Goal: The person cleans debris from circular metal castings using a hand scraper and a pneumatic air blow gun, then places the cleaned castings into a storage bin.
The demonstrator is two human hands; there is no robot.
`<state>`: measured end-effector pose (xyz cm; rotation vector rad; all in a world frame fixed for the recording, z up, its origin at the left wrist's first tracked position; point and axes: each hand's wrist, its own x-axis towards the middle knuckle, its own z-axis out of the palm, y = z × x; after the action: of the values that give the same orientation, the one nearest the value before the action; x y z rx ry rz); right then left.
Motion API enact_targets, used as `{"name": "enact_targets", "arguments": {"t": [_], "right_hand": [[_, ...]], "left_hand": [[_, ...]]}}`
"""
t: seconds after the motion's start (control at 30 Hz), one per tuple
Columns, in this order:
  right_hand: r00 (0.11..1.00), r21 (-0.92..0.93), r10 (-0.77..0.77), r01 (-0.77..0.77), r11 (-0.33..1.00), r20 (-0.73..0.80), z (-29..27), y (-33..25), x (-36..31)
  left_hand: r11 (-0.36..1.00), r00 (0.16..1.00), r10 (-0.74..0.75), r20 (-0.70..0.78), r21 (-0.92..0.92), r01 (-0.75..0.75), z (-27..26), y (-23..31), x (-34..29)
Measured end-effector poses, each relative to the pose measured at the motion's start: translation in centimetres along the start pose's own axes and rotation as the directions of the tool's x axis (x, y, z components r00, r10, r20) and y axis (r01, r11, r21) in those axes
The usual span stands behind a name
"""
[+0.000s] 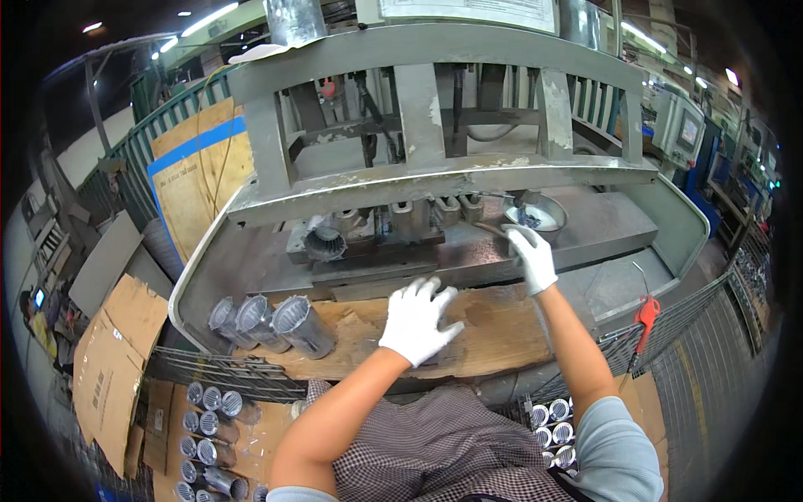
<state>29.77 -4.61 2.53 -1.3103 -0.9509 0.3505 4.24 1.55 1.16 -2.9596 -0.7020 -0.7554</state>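
1. Brown stick [492,228] lay at a slant over the machine's gray metal bed [604,216], beside the round bowl [563,219]. Its long way ran mostly side to side: one end pointed left and a bit away from the person, and the other was at the right hand [530,258].
2. Both hands wore white gloves. The left hand [420,323] had its fingers spread wide over the wooden board [489,335]. The right hand's fingers were bent by the stick, but I could not tell if they pinched it.
3. Low on the left, a cardboard tray [269,418] held rows of gray metal cups [219,453]. Low on the right were rows of shiny cups [562,433].
4. The bowl was smaller, with white stuff [545,221] and something dark in it.
5. A big gray machine frame [418,117] stood in front. The board ran along its near side, with three ribbed cups [309,333] on its left part.
6. Around it were a brown cardboard sheet [119,368], a control box [676,125] with a screen, a red air gun [647,315] and bright ceiling lights [211,18].
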Motion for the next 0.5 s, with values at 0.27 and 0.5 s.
{"name": "enact_targets", "arguments": {"t": [0.27,0.5], "right_hand": [[0.971,-0.176,-0.235,0.224,0.959,-0.044,10.6,0.2,2.8],[0.965,-0.563,-0.251,0.167,0.809,-0.074,9.8,2.2,9.0]], "left_hand": [[0.999,0.995,0.004,0.102,-0.041,0.0,2.3,-1.1,-0.7],[0.998,0.994,-0.008,0.11,-0.061,0.015,1.8,-1.3,-0.1]]}}
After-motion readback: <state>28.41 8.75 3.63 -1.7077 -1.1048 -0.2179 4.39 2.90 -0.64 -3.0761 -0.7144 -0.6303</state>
